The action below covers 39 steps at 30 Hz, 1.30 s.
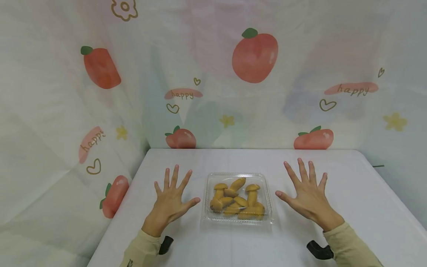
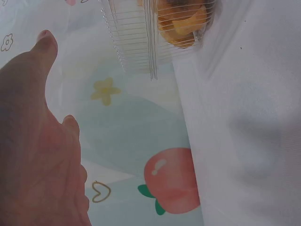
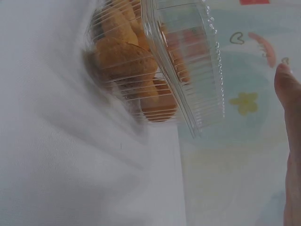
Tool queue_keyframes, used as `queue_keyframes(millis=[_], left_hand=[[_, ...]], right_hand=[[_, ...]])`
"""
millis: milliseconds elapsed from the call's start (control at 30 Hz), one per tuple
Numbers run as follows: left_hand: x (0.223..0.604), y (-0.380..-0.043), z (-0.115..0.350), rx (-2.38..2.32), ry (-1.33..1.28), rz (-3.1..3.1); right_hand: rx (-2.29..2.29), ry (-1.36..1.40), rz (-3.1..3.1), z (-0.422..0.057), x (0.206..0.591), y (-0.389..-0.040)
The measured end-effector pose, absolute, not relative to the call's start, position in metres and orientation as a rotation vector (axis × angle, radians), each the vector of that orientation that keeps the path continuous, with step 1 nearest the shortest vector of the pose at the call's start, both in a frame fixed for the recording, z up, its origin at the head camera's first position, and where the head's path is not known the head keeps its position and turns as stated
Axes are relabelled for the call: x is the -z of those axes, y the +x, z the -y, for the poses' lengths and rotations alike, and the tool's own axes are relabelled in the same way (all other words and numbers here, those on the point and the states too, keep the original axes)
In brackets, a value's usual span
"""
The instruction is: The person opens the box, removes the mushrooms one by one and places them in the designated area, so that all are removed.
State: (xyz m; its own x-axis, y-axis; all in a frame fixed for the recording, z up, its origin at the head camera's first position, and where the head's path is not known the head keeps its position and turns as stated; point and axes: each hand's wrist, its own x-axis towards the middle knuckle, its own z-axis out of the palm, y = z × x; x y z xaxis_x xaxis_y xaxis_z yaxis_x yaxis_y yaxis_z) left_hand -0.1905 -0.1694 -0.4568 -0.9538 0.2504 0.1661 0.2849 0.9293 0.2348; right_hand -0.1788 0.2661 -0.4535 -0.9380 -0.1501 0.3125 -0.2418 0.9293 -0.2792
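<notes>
A clear plastic clamshell box point(image 1: 238, 221) lies on the white table, its lid down, with several yellow-brown mushrooms point(image 1: 252, 193) inside. To its left, my left hand point(image 1: 171, 203) is spread with straight fingers and holds nothing; its thumb points toward the box. My right hand point(image 1: 308, 196) is spread the same way on the other side, apart from the box and holding nothing. The left wrist view catches one ribbed corner of the box point(image 2: 134, 42) beyond the thumb. In the right wrist view, mushrooms point(image 3: 124, 59) show through the ribbed side.
The white table point(image 1: 233, 244) ends at a back edge against a hanging cloth point(image 1: 213, 55) printed with peaches, hearts and flowers. Similar cloth rises along the left side. A black curved piece sits by each wrist, below the sleeves point(image 1: 353, 244).
</notes>
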Motion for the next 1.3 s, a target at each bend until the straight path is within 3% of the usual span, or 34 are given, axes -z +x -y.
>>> queue_keyframes(millis=[867,1300], left_hand=[[0.481,-0.168,0.173,0.539,-0.402,3.019],[0.493,-0.168,0.164,0.954,-0.65,2.992]], right_hand=[[-0.749,0.418,2.88,-0.25,0.476,-0.16],[-1.226,0.645,2.804,-0.239,0.484,-0.16]])
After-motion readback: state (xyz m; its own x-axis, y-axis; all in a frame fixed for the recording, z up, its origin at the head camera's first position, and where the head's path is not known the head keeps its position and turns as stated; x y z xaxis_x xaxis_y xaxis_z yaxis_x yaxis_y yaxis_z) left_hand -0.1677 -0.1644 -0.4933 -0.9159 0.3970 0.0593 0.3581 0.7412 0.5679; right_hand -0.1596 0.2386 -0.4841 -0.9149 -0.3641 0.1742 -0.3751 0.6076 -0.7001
